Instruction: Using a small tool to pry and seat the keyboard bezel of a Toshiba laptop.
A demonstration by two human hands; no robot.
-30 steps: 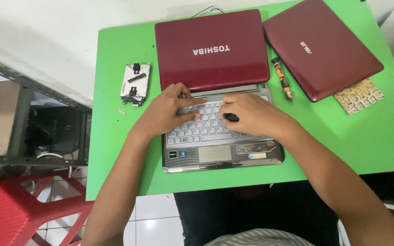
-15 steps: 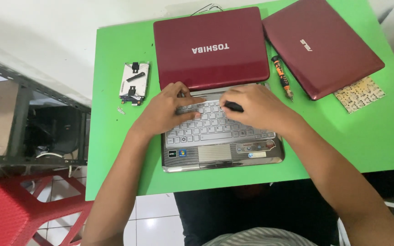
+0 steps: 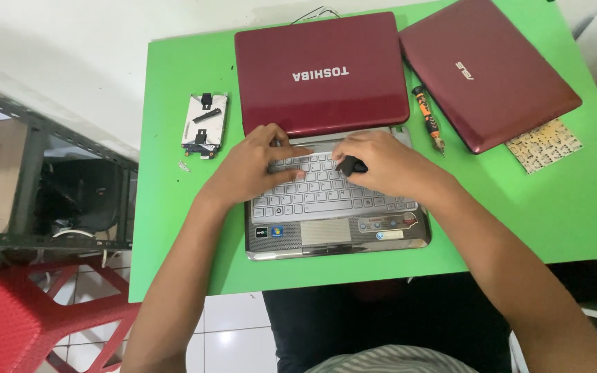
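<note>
An open red laptop (image 3: 323, 76) sits near the middle of the green surface (image 3: 174, 228), its lid laid far back and its silver keyboard (image 3: 326, 193) facing the person. The left hand (image 3: 253, 166) rests on the upper left keys, fingers spread and pressing flat, gripping nothing. The right hand (image 3: 385, 162) lies on the upper right keys, fingers curled around a small black tool (image 3: 350, 166) whose tip meets the keyboard. Right of the laptop, an orange-and-black screwdriver (image 3: 428, 124) lies beside a second, closed red laptop (image 3: 488, 72). A loose grid of pale keys (image 3: 544, 144) lies just beside that laptop's corner. Left of the open laptop lies a bare hard drive (image 3: 204, 124). A red chair (image 3: 29, 324) stands below the surface's left edge.
</note>
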